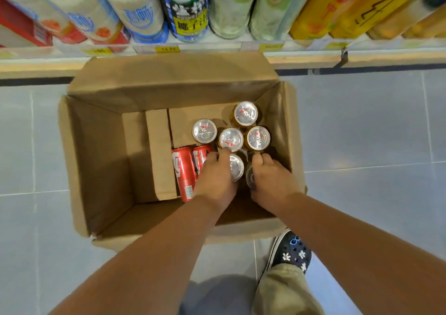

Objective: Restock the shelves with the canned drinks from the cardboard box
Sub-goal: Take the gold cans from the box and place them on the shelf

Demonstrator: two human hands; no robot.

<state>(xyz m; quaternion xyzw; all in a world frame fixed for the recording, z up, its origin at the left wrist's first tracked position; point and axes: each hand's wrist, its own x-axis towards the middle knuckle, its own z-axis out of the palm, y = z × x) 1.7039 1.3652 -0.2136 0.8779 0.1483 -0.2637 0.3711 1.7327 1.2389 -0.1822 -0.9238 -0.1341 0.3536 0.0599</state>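
An open cardboard box [96, 160] stands on the floor below me. Several upright gold cans with silver tops [245, 114] are grouped at its right side, and two red cans [184, 174] lie flat beside them. My left hand [216, 177] curls round an upright can [236, 167] near the front of the group. My right hand [271, 182] grips the can next to it [250, 177], mostly hidden under the fingers. The shelf [217, 49] with stocked bottles and cans runs across the top.
Loose cardboard divider strips [159, 155] lie on the box floor at the left. Yellow price tags [167, 48] line the shelf edge. Grey floor tiles surround the box. My foot in a dark clog [292, 249] stands just behind the box's right corner.
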